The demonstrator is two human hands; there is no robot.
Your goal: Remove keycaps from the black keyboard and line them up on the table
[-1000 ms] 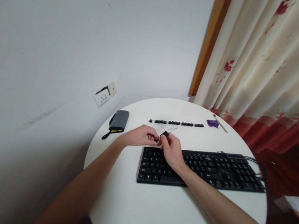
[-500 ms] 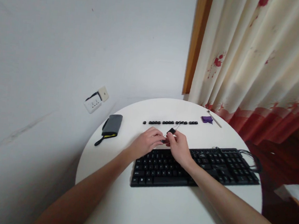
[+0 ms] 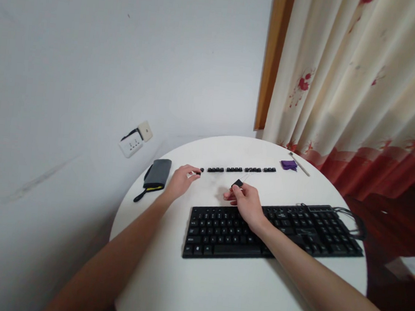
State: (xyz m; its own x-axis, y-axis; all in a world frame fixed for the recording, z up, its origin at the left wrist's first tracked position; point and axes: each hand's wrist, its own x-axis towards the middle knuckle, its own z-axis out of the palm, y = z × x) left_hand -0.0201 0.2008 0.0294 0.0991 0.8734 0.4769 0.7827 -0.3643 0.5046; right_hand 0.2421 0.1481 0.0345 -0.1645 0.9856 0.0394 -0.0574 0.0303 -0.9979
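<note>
Between the fingertips of my left hand [image 3: 182, 178] is a small black keycap [image 3: 198, 173], held low at the left end of a row of loose black keycaps [image 3: 234, 169]. My right hand [image 3: 250, 202] grips a keycap puller [image 3: 237, 183] by its black handle; two thin wires point away from me toward the row. Beneath my right hand and forearm lies a black keyboard [image 3: 217, 237], partly covered by them. Its upper row by the right hand is hidden.
A grey pouch [image 3: 161, 173] with a strap lies at the table's left. Far right are a folded purple cloth [image 3: 289, 165] and a thin brush [image 3: 300, 165]. The keyboard's coiled cable [image 3: 355, 223] sits near the right edge of the round white table [image 3: 234, 295].
My left hand has moved left and away from the right hand, carrying the keycap to the row's left end. My right hand stays over the keyboard with the puller.
</note>
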